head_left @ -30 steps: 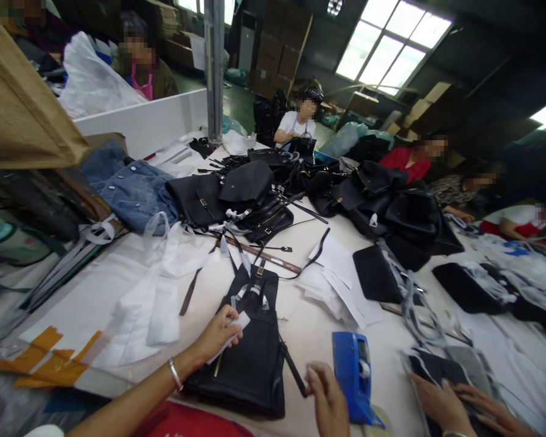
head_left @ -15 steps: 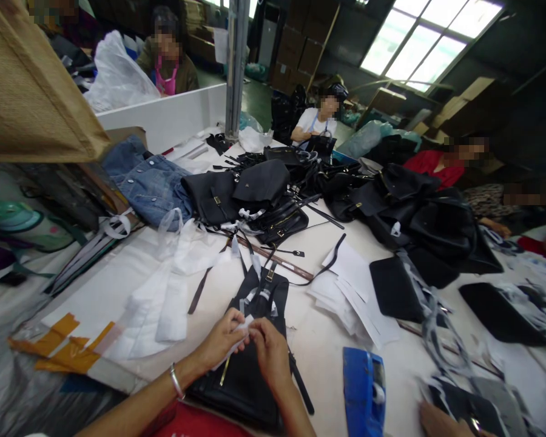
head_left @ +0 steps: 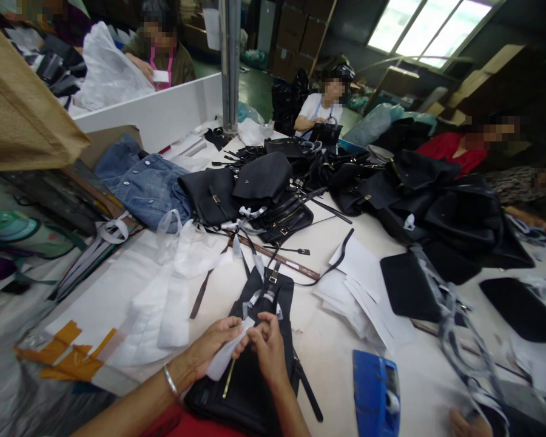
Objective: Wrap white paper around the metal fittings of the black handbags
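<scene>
A thin white wrapping strip (head_left: 222,362) hangs folded in my left hand (head_left: 216,341), gripped between thumb and fingers. My right hand (head_left: 269,347) is closed at the strip's upper end, its fingertips pinched together against it. Both hands are over a black bag (head_left: 255,397) that lies flat at the table's front edge, a gold zipper (head_left: 229,379) showing on it. Farther up the bag are a gold buckle (head_left: 273,276) and straps partly wrapped in white and clear material. What sits inside the strip is hidden.
White wrapping sheets (head_left: 155,321) lie to the left, white papers (head_left: 355,291) to the right. A blue tape dispenser (head_left: 375,391) stands near the front. Black bags (head_left: 264,179) are heaped behind, beside a denim garment (head_left: 141,182). A co-worker's hand (head_left: 466,422) is at lower right.
My hands have shifted slightly, and more of the white strip now shows below my left hand. The view has tilted a little; the co-worker's hand at lower right has moved.
</scene>
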Available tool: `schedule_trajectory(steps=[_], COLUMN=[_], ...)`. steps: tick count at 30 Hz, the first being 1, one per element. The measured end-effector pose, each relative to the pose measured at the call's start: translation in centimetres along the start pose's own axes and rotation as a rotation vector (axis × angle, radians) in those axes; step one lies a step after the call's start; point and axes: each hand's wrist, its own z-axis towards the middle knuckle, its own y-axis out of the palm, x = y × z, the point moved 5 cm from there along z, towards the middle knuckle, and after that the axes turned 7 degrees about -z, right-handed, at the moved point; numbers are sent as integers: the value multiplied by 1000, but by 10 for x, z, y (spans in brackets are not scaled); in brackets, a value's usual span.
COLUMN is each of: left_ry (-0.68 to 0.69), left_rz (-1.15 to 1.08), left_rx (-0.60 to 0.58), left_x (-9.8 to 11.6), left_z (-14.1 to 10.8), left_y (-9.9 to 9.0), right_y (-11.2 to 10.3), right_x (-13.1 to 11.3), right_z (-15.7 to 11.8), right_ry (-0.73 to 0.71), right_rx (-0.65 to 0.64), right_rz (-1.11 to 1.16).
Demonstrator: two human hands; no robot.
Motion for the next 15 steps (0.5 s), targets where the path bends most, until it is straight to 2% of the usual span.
schedule_trajectory(steps=[4, 6, 9, 12, 15], left_ry=[27, 58, 124, 227, 313], left_rz=[-45, 12, 195, 415, 548], left_rx=[-20, -22, -11, 3, 49], left_x=[2, 4, 4, 3, 0], left_z=[-2, -5, -6, -4, -6], left_y=[1, 2, 5, 8, 6], right_y=[4, -3, -10, -5, 0], right_x=[15, 16, 1, -22, -30], right_z=[2, 0, -8, -11, -7], right_ry=[58, 89, 107, 25, -33], right_rx=[-99, -85, -73, -105, -78], right_rz=[68, 19, -28, -131, -270])
